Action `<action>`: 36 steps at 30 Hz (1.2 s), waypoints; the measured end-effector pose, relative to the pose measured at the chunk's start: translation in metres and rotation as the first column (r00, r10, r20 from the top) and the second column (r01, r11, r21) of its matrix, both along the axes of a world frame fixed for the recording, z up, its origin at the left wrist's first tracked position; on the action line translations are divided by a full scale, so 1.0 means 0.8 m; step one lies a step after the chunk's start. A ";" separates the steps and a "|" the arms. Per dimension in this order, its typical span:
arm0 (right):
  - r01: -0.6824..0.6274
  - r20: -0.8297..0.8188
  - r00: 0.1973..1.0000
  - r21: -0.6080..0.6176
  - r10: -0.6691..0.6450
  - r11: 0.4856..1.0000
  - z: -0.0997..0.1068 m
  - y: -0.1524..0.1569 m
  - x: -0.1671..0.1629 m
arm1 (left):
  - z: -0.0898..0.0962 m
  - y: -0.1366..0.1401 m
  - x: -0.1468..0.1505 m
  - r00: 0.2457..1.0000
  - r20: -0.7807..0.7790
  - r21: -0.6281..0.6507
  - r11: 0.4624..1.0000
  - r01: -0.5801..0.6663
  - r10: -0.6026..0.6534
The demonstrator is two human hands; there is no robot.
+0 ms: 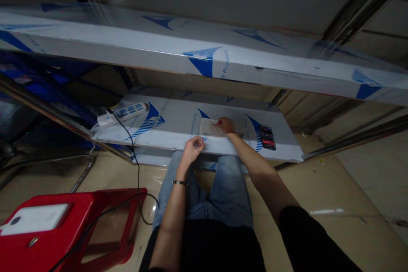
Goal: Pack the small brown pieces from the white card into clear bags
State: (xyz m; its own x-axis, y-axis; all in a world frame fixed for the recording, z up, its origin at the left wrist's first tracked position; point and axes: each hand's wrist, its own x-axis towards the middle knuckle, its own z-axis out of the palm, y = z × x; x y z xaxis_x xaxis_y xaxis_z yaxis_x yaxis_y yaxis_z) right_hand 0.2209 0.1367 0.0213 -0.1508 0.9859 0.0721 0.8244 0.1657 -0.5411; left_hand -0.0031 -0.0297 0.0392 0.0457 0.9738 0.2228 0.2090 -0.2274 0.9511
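Observation:
My left hand (193,149) is closed at the front edge of the lower shelf, its fingers curled round something small and dark or see-through that I cannot make out. Farther in, my right hand (225,125) pinches with its fingertips over a pale, flat sheet or clear bag (208,128) lying on the shelf. Whatever sits between those fingertips is too small to tell. To the right of that hand lies a small black and red item (267,137), blurred out in the picture.
The lower shelf (174,112) is covered in blue-printed protective film. A thick upper shelf (127,51) crosses above my hands. A white power strip (124,114) lies at left, its black cable (135,157) hanging down. A red stool (79,208) holds a white device (40,219).

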 end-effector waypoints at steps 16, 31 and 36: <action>-0.427 -0.308 0.835 0.158 0.455 0.890 0.113 -0.163 -0.067 | -0.006 0.008 0.028 0.984 0.176 -0.090 0.996 0.018 -0.002; 0.080 -0.192 0.978 -0.004 -0.080 0.997 0.005 -0.027 -0.018 | -0.012 0.013 0.028 0.861 0.507 -0.229 0.970 0.086 0.044; 0.122 0.034 0.992 0.035 -0.123 0.992 -0.014 -0.008 -0.038 | -0.009 0.009 0.022 0.785 0.611 -0.314 0.941 0.126 0.099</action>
State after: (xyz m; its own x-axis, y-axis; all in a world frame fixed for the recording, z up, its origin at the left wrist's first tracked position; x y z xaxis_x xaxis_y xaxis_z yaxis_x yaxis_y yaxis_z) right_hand 0.1902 0.1305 0.0098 -0.0318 0.9943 0.1015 0.8585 0.0792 -0.5066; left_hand 0.0144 -0.0221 0.0322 0.0231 0.9929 -0.1164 -0.4409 0.1146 0.8902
